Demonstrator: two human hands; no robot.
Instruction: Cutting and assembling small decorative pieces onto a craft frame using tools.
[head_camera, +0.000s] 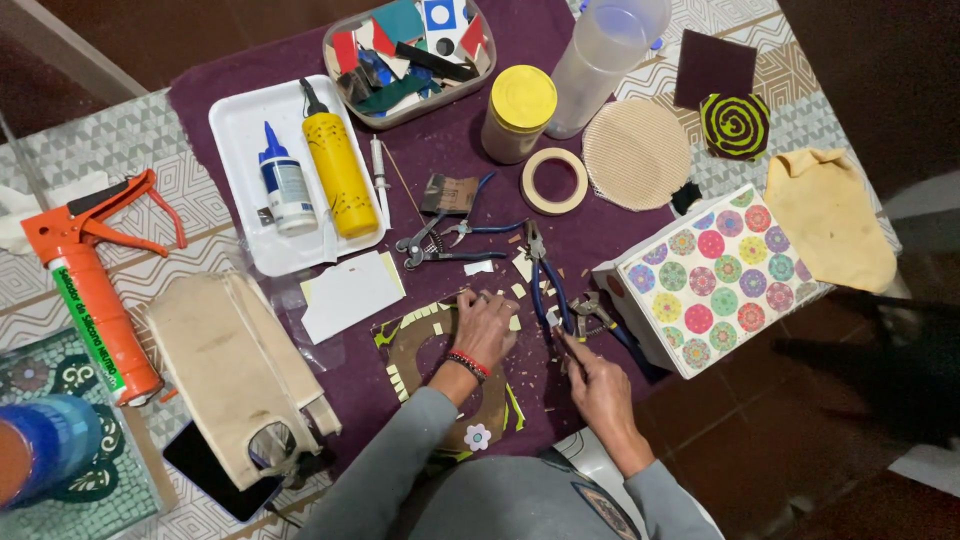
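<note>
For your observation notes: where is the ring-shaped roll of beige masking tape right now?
In the head view, the ring-shaped roll of beige masking tape lies flat on the purple cloth, between the yellow-lidded jar and the round ribbed beige disc.

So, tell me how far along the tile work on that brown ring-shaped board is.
Done: cream tile pieces line the upper-left edge of the brown ring-shaped mosaic board, and a white flower piece sits at its lower edge. In hand: the left hand presses on the board's top edge; the right hand reaches toward the blue-handled nippers. Left: most of the brown face is bare.
</note>
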